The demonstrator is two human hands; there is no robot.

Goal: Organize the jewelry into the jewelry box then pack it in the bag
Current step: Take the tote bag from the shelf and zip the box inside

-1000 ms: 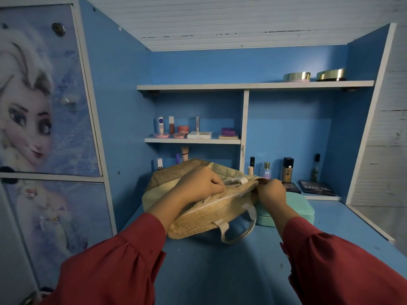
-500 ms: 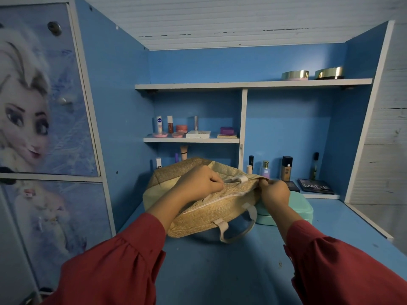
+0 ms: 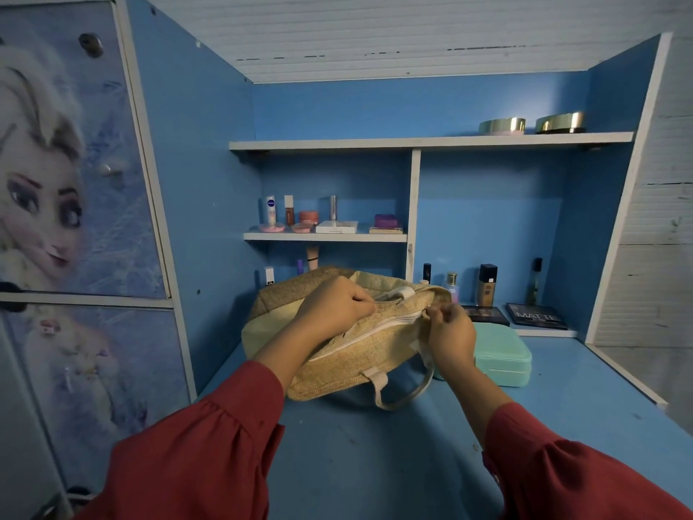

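Note:
A tan woven bag with pale handles lies on the blue desk, its white zipper running across the top. My left hand grips the bag's upper edge near the middle. My right hand pinches the zipper's right end with its fingertips. A closed mint-green jewelry box sits on the desk just right of the bag, partly behind my right wrist. No loose jewelry shows.
Cosmetic bottles and eyeshadow palettes line the desk's back. A low shelf holds small cosmetics; two gold tins stand on the top shelf. A printed cabinet door closes off the left side.
My right hand has shifted slightly and now pinches the zipper end with raised fingertips. My left hand keeps its grip on the bag. The view moved a little closer.

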